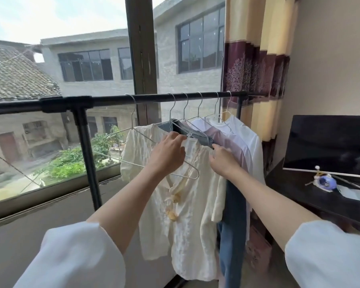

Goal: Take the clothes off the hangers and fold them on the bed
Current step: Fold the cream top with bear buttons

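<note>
Cream blouse (pixel 187 206) on hanger (pixel 185 173): both hands, left (pixel 166 154), right (pixel 221 161), grip collar; no legible label.

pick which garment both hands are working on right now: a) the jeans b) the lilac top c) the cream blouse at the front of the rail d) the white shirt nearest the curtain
c: the left hand and the right hand are both at the shoulders of the cream blouse, whose wire hanger still hooks on the black rail.
</note>
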`<state>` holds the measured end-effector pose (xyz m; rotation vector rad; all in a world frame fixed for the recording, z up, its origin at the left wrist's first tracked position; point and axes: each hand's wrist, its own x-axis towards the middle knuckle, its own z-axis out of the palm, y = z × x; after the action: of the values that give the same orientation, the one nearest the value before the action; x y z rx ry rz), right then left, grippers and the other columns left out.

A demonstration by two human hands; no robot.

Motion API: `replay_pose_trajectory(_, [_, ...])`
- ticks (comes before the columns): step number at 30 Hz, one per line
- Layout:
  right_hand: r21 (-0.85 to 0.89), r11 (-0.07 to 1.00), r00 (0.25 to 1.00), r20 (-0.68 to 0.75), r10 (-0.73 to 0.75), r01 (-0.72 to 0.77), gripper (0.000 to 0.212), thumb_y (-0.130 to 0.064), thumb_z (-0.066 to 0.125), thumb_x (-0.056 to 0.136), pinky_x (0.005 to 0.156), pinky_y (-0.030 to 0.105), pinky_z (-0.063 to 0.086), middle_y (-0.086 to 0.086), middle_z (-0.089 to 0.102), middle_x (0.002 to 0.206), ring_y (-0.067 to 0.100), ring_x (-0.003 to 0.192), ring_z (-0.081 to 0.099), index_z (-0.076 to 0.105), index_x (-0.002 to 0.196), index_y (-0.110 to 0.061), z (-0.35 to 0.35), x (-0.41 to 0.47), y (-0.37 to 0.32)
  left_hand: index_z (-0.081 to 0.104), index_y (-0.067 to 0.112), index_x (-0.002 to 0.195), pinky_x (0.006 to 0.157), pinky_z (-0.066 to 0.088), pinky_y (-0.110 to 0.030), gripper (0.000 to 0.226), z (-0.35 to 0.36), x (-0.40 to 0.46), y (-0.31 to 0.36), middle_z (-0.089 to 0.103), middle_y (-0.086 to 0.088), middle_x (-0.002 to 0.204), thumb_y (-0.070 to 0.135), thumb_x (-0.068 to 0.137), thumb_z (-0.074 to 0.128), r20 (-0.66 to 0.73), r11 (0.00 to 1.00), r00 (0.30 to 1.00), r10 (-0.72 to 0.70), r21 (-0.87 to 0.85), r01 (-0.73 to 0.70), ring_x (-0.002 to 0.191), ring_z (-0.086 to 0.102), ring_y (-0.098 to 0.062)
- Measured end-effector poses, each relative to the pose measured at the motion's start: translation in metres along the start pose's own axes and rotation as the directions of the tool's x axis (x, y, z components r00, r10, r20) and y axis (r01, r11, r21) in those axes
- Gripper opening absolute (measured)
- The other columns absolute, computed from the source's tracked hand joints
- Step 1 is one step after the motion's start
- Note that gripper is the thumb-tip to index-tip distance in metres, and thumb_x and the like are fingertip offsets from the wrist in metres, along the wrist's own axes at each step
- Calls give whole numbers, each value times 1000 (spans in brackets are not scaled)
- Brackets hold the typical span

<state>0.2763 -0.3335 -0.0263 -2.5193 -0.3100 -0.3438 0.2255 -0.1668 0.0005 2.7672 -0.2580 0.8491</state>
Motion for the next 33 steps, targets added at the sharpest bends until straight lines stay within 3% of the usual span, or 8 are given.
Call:
replay_pose_trajectory(4, [116,992,994,93,-58,47,24,-20,45,94,65,32,37,8,57,78,26,81,53,52,74,-10,20,1,6,23,22,149,112,24,-44,51,14,28,-9,17,-7,156,17,100,35,148,999,989,11,33,-16,143,15,-28])
replay_pose_trajectory(8, [190,973,983,106,-152,130,40,-29,51,95,51,25,23,-2,40,61,11,60,37,35,61,-15,32,-9,19,23,13,149,115,15,-35,48,32,39,-15,16,-6,158,27,103,28,134,993,990,-48,-103,62,145,14,-22])
replay_pose_trajectory(11, [75,952,953,-88,-289,296,42,-38,46,96,52,30,26,-5,37,55,16,54,40,34,63,-15,36,-10,28,29,18,147,114,23,-36,46,44,37,-23,20,2,157,31,103,27,43,992,998,-54,-109,59,143,21,-19])
replay_pose_trajectory(14, [-16,881,822,-353,-448,473,54,-50,26,96,47,28,30,-1,42,49,27,45,50,48,68,-8,39,-12,37,40,22,139,102,40,-47,41,50,42,-28,34,3,149,36,102,29,-48,1000,999,-21,-18,20,138,31,-26])
replay_pose_trajectory(16, [-30,854,737,-489,-466,520,59,-45,26,99,44,22,29,-1,45,45,18,39,47,56,69,-3,35,-13,43,45,20,131,87,48,-50,37,54,47,-28,42,2,140,37,101,32,-88,1000,996,13,15,-12,132,39,-30])
replay_pose_trajectory(23, [63,890,697,-647,-308,452,54,-38,28,101,42,10,20,-23,26,52,-4,42,29,59,78,0,26,-25,79,52,14,122,81,51,-51,34,65,53,-42,45,-8,137,36,99,39,-181,994,980,88,-47,-98,128,44,-35])
replay_pose_trajectory(28, [528,848,814,-510,278,42,29,-14,33,102,58,25,22,-7,44,64,10,60,41,50,81,-4,33,-30,93,55,7,109,69,45,-37,34,60,52,-26,47,-12,127,34,99,38,-291,982,956,35,-166,-86,96,57,-30])
replay_pose_trajectory(33, [399,911,863,-492,116,105,32,-21,36,102,61,31,32,-9,46,61,16,60,45,57,85,-4,37,-27,90,39,6,136,102,24,-22,37,62,45,-27,35,-14,144,20,103,32,-309,894,934,-177,-447,22,134,34,-25])
